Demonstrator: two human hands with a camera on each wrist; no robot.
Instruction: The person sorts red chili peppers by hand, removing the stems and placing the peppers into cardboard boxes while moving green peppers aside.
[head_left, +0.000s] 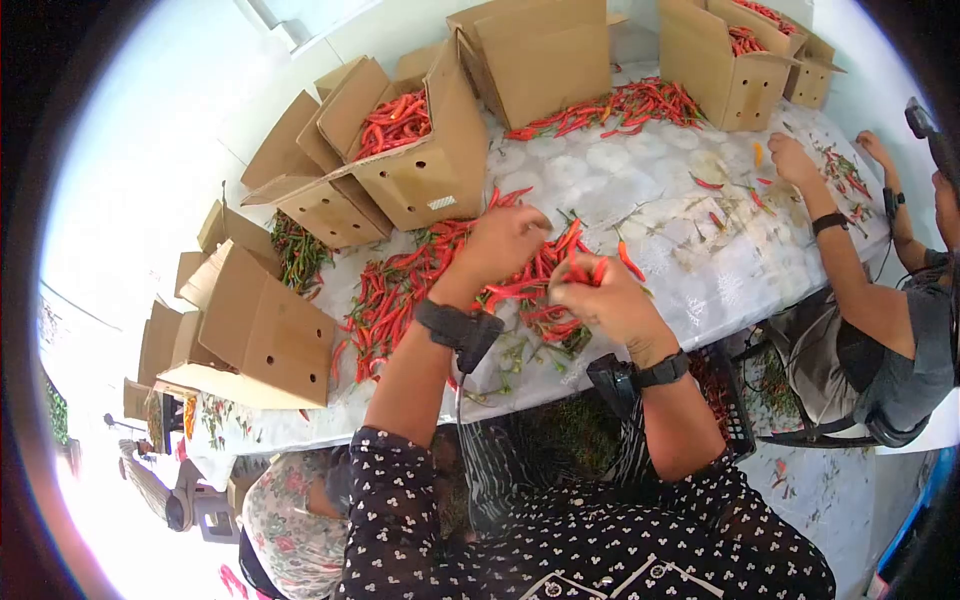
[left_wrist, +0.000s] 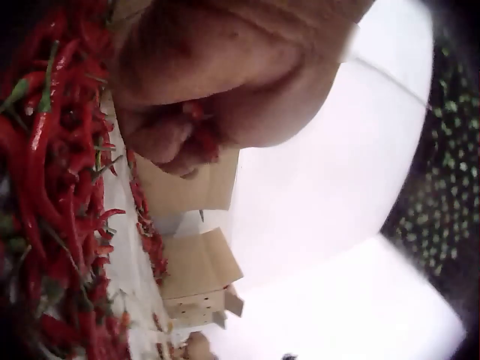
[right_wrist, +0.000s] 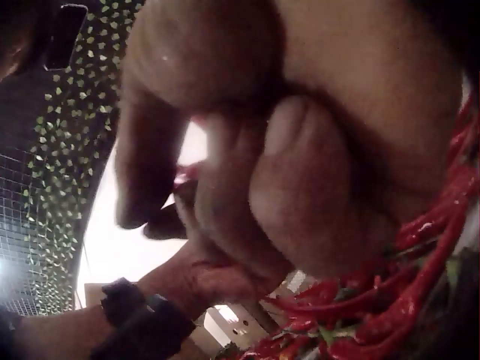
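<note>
My left hand (head_left: 500,243) is over the heap of red chili peppers (head_left: 385,290) on the table, its fingers curled. Red chili pieces (left_wrist: 205,139) show inside that curl in the left wrist view, mostly hidden by the palm. To its right, my right hand (head_left: 612,308) grips red chili peppers (head_left: 582,272) that poke out above the fingers. In the right wrist view, its fingers (right_wrist: 300,180) are bent, and only a sliver of red shows behind them. Green stems (head_left: 515,360) lie scattered on the near side of the heap.
Cardboard boxes (head_left: 430,180) line the far and left sides, several filled with chilies. A second chili pile (head_left: 640,105) lies by the back boxes. Another person's arm (head_left: 860,270) reaches over the table from the right. A dark crate (head_left: 735,405) stands below the table edge.
</note>
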